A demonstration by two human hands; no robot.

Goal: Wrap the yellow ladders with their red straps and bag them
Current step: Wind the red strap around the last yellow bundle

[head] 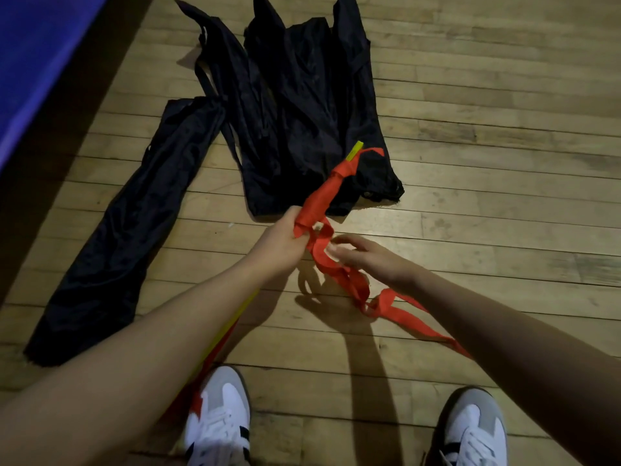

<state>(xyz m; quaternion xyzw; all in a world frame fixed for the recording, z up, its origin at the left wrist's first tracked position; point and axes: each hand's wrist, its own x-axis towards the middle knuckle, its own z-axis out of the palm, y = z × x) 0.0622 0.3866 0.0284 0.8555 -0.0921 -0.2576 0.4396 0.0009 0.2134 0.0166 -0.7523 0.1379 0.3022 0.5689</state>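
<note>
At frame centre, your left hand (285, 237) grips the ladder (355, 152) bundle, right hand (366, 257) fingers spread over loose strap (356, 284): pull each turn snug before bagging.

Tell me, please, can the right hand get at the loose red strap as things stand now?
Probably yes. The right hand is open with its fingers already at the loose loops of the red strap, and nothing lies between them. The left hand grips the wrapped ladder bundle higher up, clear of that part.
</note>
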